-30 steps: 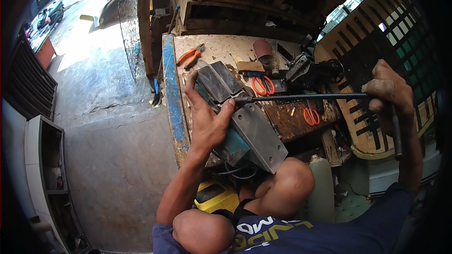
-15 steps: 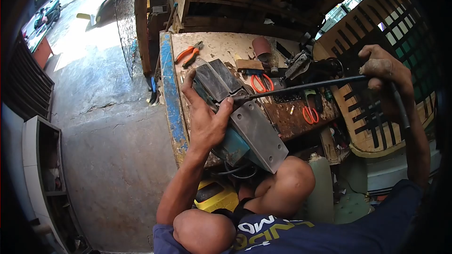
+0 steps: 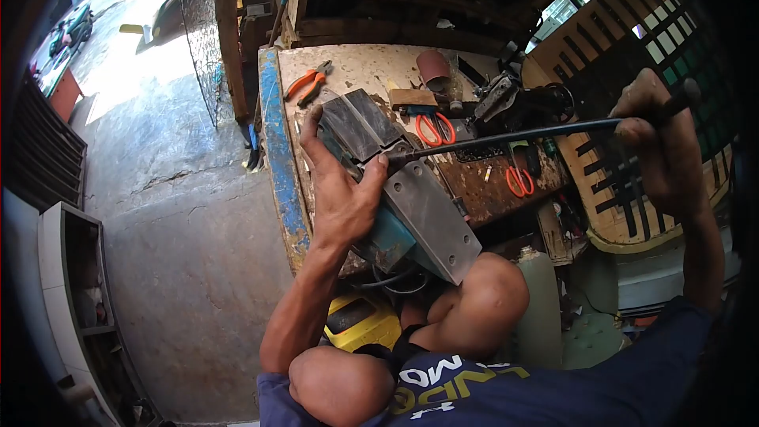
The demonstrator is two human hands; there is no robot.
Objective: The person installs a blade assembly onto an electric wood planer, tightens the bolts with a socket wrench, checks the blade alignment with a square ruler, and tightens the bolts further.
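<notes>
An electric planer (image 3: pixel 436 221) with a teal body lies sole up across my lap and the bench edge. My left hand (image 3: pixel 345 194) grips its side, fingers along the front sole plate and thumb by the blade slot. A long dark L-shaped wrench (image 3: pixel 514 135) reaches from that slot to the right. Its near tip sits at my left thumb, which partly hides it. Around the bent far end, my right hand (image 3: pixel 662 146) is closed, raised beside the slatted chair.
Orange-handled pliers (image 3: pixel 310 83), red-handled scissors (image 3: pixel 435 130), a wooden block (image 3: pixel 413 100) and a reddish cup (image 3: pixel 432 69) lie on the worn workbench (image 3: pixel 356 63). A slatted wooden chair (image 3: pixel 632 245) stands at right. Below the planer sits a yellow object (image 3: pixel 364 328).
My right hand has turned the wrench: its bent end, hanging down before, now points up and to the right. My left hand keeps its grip on the planer. The view has shifted slightly.
</notes>
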